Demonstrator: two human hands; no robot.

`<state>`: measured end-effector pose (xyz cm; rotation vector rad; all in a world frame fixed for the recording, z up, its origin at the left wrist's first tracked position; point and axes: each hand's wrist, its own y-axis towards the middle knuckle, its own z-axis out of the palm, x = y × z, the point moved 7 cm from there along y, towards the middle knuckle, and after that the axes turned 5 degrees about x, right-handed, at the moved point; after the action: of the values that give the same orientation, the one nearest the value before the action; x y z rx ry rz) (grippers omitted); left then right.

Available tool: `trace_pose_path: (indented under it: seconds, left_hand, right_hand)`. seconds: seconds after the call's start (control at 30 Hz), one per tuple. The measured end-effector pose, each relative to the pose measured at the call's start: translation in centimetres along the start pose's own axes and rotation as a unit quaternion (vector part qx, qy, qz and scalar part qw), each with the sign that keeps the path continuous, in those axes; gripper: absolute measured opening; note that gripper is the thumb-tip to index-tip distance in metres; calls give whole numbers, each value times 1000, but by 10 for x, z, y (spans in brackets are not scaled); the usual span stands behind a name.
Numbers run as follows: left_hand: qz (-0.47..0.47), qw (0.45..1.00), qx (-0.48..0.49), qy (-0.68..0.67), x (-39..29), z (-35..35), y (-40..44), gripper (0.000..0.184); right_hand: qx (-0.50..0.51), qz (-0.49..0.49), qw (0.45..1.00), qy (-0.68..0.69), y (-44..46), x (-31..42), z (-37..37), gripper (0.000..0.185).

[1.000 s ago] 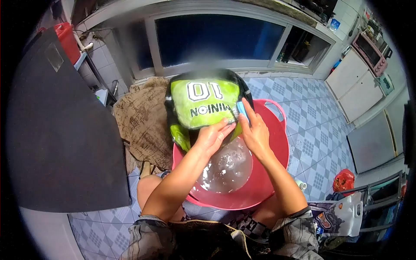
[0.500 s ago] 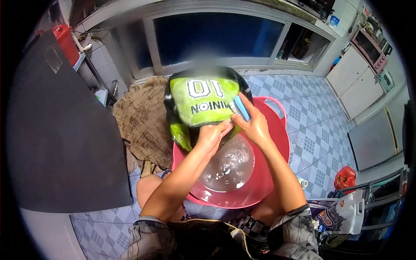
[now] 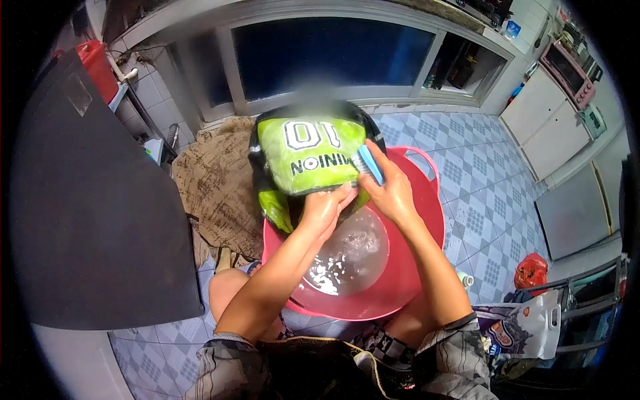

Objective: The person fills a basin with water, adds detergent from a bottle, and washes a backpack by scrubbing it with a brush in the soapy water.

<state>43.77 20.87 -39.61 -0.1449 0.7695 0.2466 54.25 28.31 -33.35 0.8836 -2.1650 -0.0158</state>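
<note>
A wet green and black bag (image 3: 310,163), marked "10" and "MINION" upside down, rests at the far side of a pink tub (image 3: 427,220). Cloudy water (image 3: 350,257) lies in the tub's bottom. My left hand (image 3: 325,208) is closed on the bag's near edge, its fingertips partly hidden. In my right hand (image 3: 390,188) is a blue brush (image 3: 371,165), its bristles against the bag's right side beside the lettering. Both hands are close together at the bag's lower right.
A brown mat (image 3: 217,190) lies left of the tub, beside a large dark panel (image 3: 100,213). On the tiled floor at right are a red plastic bag (image 3: 531,272) and a grey-white package (image 3: 530,327). White cabinets (image 3: 547,127) stand behind.
Since the first frame, the brush in my right hand has tilted and moved slightly left onto the lettering's edge. My left hand has closed more on the bag's edge.
</note>
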Motion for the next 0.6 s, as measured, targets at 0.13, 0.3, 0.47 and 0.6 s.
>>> trace_pose_path:
  seconds: [0.13, 0.3, 0.47, 0.6]
  left_hand:
    - [-10, 1000, -8, -2, 2, -1, -1, 39]
    - [-22, 1000, 0, -20, 2, 1, 1, 35]
    - [-52, 992, -25, -116, 7, 2, 4, 41]
    - [-92, 968, 1, -231, 21, 1, 9, 52]
  right_hand:
    - [-11, -10, 1000, -23, -1, 2, 1, 61]
    - [-8, -9, 1000, -29, -4, 3, 2, 57]
    - [0, -56, 977, -207, -22, 43, 24, 49]
    - [-40, 17, 976, -213, -15, 20, 14, 47]
